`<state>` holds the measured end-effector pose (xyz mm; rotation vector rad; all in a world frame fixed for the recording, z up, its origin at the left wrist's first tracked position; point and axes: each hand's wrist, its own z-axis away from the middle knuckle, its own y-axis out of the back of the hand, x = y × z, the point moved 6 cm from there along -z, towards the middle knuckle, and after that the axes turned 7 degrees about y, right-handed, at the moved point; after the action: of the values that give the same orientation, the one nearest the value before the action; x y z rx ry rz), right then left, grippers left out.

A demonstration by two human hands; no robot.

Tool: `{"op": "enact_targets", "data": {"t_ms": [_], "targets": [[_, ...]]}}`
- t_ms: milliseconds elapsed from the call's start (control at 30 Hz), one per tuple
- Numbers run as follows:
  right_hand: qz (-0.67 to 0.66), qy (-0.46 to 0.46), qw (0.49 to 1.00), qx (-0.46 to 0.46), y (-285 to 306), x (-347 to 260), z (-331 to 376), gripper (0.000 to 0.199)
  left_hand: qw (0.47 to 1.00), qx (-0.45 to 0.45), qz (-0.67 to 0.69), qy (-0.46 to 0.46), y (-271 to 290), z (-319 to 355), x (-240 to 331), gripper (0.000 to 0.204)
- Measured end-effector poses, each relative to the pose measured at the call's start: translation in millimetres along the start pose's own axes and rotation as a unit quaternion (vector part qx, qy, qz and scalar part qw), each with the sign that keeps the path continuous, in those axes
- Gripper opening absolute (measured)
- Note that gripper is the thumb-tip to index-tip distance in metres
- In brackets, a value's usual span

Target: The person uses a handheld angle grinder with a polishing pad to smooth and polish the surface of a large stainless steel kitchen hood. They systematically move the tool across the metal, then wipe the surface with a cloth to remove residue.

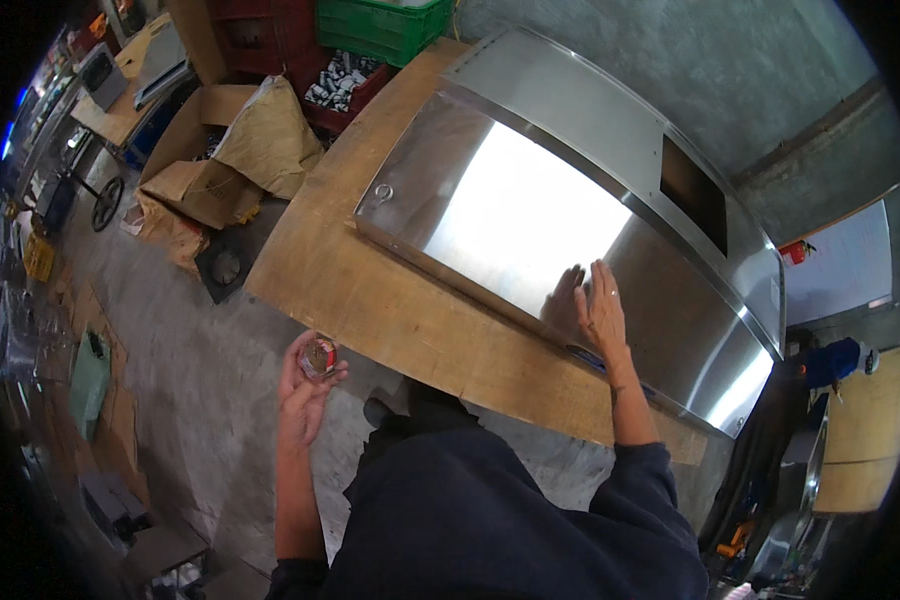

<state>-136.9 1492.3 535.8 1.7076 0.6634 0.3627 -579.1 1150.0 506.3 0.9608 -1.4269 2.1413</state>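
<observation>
While the big stainless steel panel (pixel 530 220) lies across the wooden worktable (pixel 390 300), both hands are busy.
Right hand (pixel 602 312) rests flat, fingers spread, on the panel's near edge, gripping nothing. Well off to its left, beyond the table edge, the left hand (pixel 305 385) pinches a small round tape roll (pixel 320 357) in its fingertips.

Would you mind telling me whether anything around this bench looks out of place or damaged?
Nothing on the steel panel looks damaged under the right hand. Left of the wooden bench, crumpled brown paper spills from an open cardboard box.
</observation>
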Motion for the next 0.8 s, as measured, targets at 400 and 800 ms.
{"op": "enact_targets", "data": {"t_ms": [400,800], "targets": [[0.029,0.081,0.995,0.052,-46.3,-6.8,-233.3,0.062,0.991,0.133,-0.012,-0.03,-47.0,-31.4,37.4,0.083],[-0.214,0.338,0.911,0.103,-123.8,-232.9,-471.6,0.052,0.979,0.2,-0.001,-0.05,-74.6,-27.4,38.6,0.086]]}}
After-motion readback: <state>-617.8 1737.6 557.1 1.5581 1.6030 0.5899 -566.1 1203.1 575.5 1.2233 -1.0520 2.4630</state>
